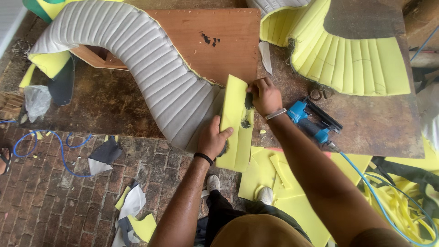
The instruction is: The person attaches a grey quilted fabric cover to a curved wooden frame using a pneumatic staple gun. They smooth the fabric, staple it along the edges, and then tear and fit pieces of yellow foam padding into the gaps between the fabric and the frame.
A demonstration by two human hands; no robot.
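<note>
A long curved panel of grey ribbed upholstery [146,59] backed with yellow foam lies across a worn workbench [114,105]. At its near end a flap of yellow foam [235,123] is folded up. My left hand [212,137] presses the lower part of that flap, thumb on the foam. My right hand [264,96] grips the flap's upper right edge beside a dark patch. A brown plywood board [215,36] lies under the panel.
A blue pneumatic stapler [311,121] with a blue air hose [379,192] lies right of my right hand. Another ribbed yellow foam piece [352,50] sits at the far right. Foam and fabric scraps litter the brick floor [55,201]. My shoes [213,183] show below.
</note>
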